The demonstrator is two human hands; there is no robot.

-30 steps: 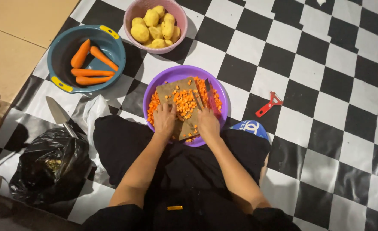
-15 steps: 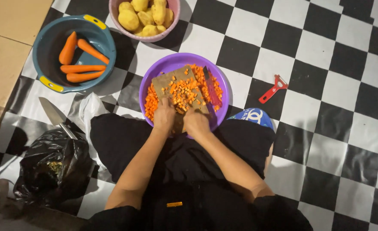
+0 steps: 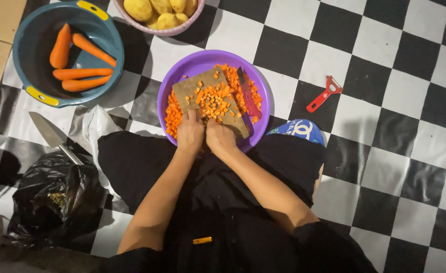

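Against the purple basin (image 3: pixel 182 76) rim, both hands (image 3: pixel 205 135) crowd the cutting board (image 3: pixel 192 88).

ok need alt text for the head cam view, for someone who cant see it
Seen from above, a seated person's left hand and right hand rest on a cutting board of diced carrot inside a purple basin on a checkered floor. Nearby sit a blue basin of whole carrots, a red peeler and a knife.

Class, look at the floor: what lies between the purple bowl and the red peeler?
Nothing: between the purple bowl and the red peeler the head view shows only bare checkered floor.
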